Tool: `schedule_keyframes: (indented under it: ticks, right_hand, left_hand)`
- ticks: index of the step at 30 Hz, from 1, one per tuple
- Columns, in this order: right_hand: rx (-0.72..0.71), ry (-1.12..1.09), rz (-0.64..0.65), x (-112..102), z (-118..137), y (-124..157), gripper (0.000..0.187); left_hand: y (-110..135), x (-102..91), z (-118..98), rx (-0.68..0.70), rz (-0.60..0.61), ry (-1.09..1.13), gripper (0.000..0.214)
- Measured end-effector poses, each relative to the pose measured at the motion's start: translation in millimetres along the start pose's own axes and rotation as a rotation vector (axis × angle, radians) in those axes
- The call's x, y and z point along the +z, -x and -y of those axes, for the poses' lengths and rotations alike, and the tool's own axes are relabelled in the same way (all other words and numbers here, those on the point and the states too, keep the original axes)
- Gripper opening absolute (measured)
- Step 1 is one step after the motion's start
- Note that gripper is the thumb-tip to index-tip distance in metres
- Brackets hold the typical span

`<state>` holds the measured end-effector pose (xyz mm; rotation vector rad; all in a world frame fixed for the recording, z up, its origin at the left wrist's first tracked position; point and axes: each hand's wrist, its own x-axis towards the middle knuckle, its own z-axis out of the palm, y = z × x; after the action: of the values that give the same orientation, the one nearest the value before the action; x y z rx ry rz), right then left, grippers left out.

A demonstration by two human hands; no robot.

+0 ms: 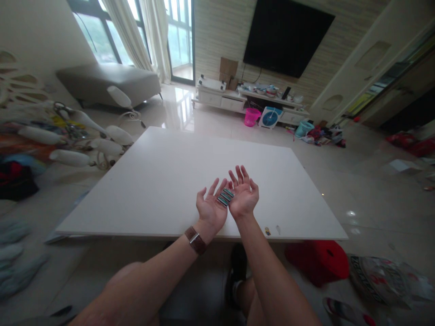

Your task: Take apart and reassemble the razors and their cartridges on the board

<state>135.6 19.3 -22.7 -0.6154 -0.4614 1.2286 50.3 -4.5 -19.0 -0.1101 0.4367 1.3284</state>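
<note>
Several small green and silver batteries [225,196] lie side by side where my two palms meet. My left hand [211,206] is turned palm up under them, with its fingers spread and bent slightly upward. Pressed against it, my right hand [244,197] is also palm up, its fingers stretched away from me, and its inner edge supports the batteries. Both hands are cupped together above the near part of a white table [163,181]. A brown-strapped watch [196,240] is on my left wrist.
Two small stickers, one of them yellow and blue [267,231], are at the table's near edge. A white-shaded lamp [112,136] stands close on the left. A red object [326,260] is on the floor at right. A TV cabinet [231,103] stands beyond.
</note>
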Motion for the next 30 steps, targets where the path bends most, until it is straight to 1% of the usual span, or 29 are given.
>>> schedule_keyframes:
  ticks: [5,10,30]
  right_hand:
    - [0.009,-0.018,-0.001,-0.4,-1.0,0.4,0.043]
    - [-0.003,0.014,0.007,-1.3,-2.5,0.3,0.042]
    - [0.032,-0.004,-0.03,2.1,-2.4,1.9,0.041]
  left_hand:
    - [0.6,0.7,-0.4,0.002,-0.015,-0.009,0.048]
    - [-0.1,-0.4,-0.4,0.0,-0.015,-0.008,0.048]
    - [0.3,0.0,-0.2,-0.003,-0.045,-0.009,0.048]
